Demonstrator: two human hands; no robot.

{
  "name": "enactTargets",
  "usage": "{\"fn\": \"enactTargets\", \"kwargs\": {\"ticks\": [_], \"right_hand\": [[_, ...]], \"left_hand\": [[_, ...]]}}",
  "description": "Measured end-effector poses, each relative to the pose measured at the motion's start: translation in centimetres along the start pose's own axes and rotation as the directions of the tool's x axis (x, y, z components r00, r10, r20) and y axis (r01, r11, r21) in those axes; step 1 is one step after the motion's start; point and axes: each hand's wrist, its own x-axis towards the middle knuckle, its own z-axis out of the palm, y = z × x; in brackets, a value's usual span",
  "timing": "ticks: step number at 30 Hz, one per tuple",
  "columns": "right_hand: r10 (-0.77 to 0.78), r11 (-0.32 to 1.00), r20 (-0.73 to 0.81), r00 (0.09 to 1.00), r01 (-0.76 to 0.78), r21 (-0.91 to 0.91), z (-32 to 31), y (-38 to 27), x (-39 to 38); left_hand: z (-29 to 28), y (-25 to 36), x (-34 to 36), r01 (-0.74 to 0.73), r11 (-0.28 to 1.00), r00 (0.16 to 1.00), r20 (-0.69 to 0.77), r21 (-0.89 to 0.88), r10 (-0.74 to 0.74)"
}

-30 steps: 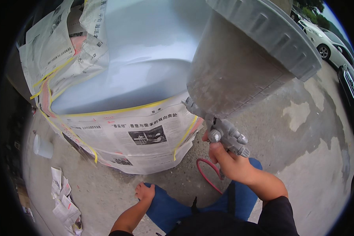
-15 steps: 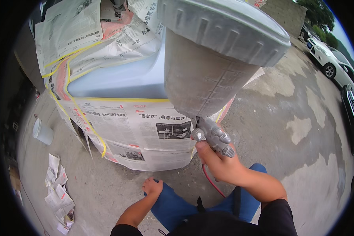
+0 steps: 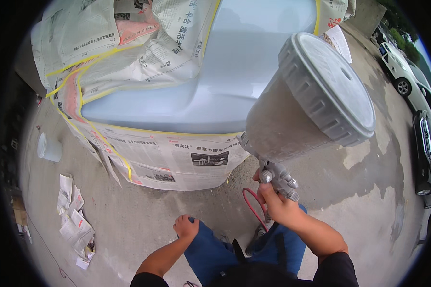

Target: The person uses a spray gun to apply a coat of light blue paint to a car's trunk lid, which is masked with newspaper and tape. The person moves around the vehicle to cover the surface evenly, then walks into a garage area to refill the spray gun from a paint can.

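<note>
My right hand [image 3: 278,205] is wrapped round the grip of a metal spray gun [image 3: 281,178]. On top of the gun sits a large translucent cup [image 3: 285,112] with a ribbed lid, tilted to the right. The gun's front end points at a glossy pale blue car panel [image 3: 177,112] and stands at its lower right edge. Newspaper sheets [image 3: 177,160] held by yellow masking tape [image 3: 129,129] surround the panel. A red hose [image 3: 250,198] hangs below my right hand. My left hand [image 3: 186,226] lies on my left knee with nothing in it.
A white bucket [image 3: 50,147] stands on the concrete floor at the left, with crumpled newspaper [image 3: 76,222] nearer to me. A thin cable [image 3: 45,244] runs along the floor there. Parked at the right are a white car [image 3: 407,76] and a dark car [image 3: 424,148].
The spray gun in my right hand has moved right and away from the panel, and its cup now leans right. More of the pale blue panel shows. My left hand stays on the knee.
</note>
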Motion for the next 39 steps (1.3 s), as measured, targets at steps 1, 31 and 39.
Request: {"fn": "enactTargets", "kwargs": {"ticks": [1,31,39], "right_hand": [[0.019,1.0,-0.014,1.0,-0.02,-0.014,-0.8,-0.4,-0.3],[0.235,0.967,-0.388,0.891,-0.254,0.002,20.7,-8.4,3.3],[0.198,0.974,-0.381,0.903,-0.223,-0.024,27.0,-8.6,4.1]], "left_hand": [[-0.8,0.1,-1.6,-0.018,1.0,1.0,0.015,-0.002,0.018],[-19.8,-22.8,-15.0,-0.031,0.97,0.771,0.624,0.24,-0.129],[-20.7,-26.7,-14.2,-0.027,0.985,0.777,0.623,0.17,-0.086]]}}
